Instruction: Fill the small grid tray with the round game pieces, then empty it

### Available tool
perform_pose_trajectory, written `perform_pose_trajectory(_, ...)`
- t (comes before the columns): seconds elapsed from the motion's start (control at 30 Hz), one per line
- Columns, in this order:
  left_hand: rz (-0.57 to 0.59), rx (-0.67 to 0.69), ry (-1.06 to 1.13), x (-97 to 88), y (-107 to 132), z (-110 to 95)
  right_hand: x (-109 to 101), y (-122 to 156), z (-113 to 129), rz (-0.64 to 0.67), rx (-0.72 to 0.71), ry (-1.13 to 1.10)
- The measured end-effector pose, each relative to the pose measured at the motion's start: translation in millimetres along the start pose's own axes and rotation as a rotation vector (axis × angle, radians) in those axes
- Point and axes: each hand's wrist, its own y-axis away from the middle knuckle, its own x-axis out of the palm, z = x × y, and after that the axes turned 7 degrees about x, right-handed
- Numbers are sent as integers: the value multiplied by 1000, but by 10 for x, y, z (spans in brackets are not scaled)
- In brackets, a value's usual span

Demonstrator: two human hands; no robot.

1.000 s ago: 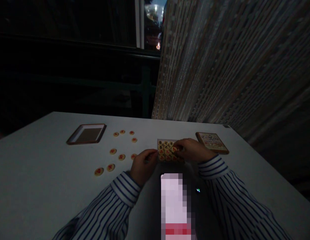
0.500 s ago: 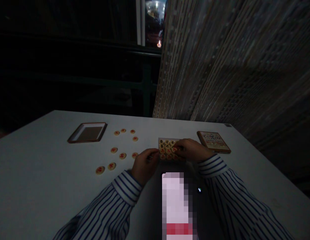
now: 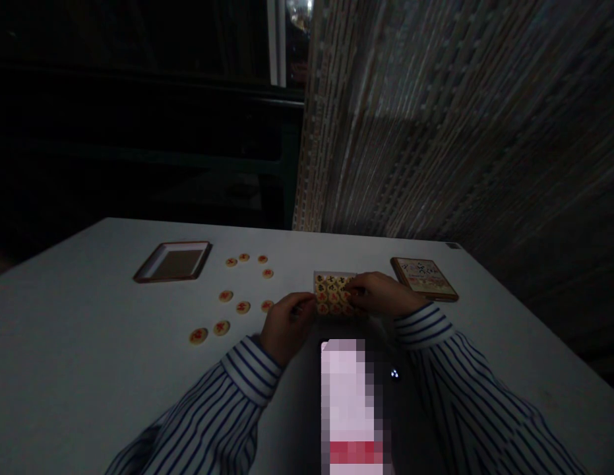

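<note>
A small clear-edged tray (image 3: pixel 331 274) lies in front of me, packed with rows of round Chinese chess pieces (image 3: pixel 333 297), some with black characters, others with red ones. At its left edge, my left hand (image 3: pixel 288 324) has its thumb and fingers pinched on the rim. My right hand (image 3: pixel 380 293) reaches over the right end of the tray, its fingertips closed on a chess piece in the rows. That hand hides the pieces at the right end. Left of the tray, several loose red-marked pieces (image 3: pixel 243 307) lie scattered face up on the white table (image 3: pixel 113 369).
An open shallow box lid (image 3: pixel 206 258) lies at the far left. A flat printed box (image 3: pixel 425 278) sits beyond my right hand. Close to me is a lit phone (image 3: pixel 349 396), its screen blurred out. A string curtain (image 3: pixel 386 165) hangs behind the table's far edge.
My right hand has shifted very slightly over the tray's right end. The left hand and the loose pieces stay in place. The view has turned a little.
</note>
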Motion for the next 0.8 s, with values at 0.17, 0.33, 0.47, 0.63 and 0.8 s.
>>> perform_pose_trajectory(0.17,-8,8,-4,-2,-11,-16,6,-7,-1,11,-33,24)
perform_pose_trajectory(0.33,-12,9,-10,-4,-18,-35,13,-9,-5,7,-62,24)
perform_pose_trajectory(0.47,-6,11,-13,-7,-15,-37,11,-9,2,14,-80,35)
perform_pose_trajectory(0.63,-1,7,-4,-13,-10,-41,-2,-6,10,13,-95,47)
perform_pose_trajectory(0.8,0,9,-3,-14,-11,-32,-2,0,1,33,-94,17)
